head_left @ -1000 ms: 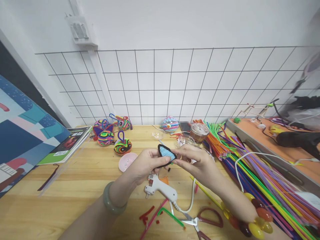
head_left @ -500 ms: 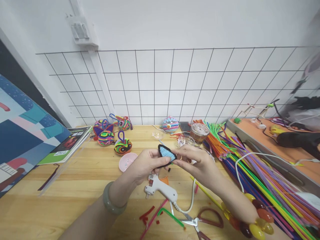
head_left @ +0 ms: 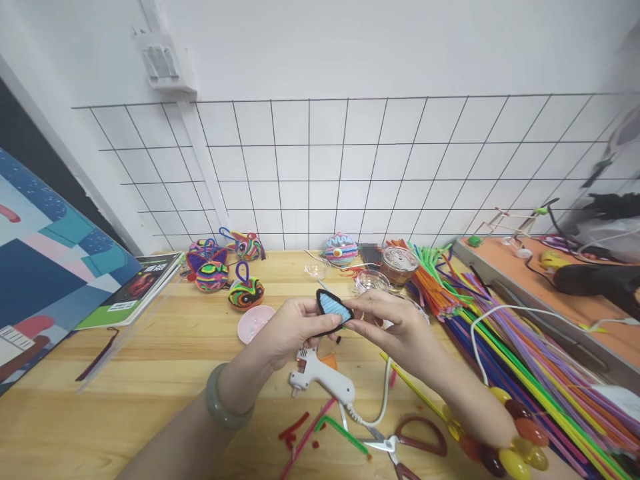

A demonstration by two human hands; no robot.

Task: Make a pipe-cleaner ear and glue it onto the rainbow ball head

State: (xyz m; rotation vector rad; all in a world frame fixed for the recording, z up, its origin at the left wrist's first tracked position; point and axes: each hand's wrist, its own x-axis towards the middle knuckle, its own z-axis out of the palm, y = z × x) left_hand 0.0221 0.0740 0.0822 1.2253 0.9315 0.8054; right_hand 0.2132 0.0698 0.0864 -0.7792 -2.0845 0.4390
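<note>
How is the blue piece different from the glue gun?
The blue piece has a black edge; the glue gun is mostly white. The left hand and right hand hold the blue piece up; the glue gun lies on the table. The glue gun is bigger than the blue piece and has a cord, while the blue piece shows none.

Wood desk (head_left: 150, 400): mags (head_left: 107, 313) nr back L corner, balls (head_left: 243, 295) nr back edge, dish (head_left: 245, 328) + glue gun (head_left: 330, 383) mid, scissors (head_left: 388, 445) twd front edge, pipe clnrs (head_left: 523, 360) down R side.
</note>
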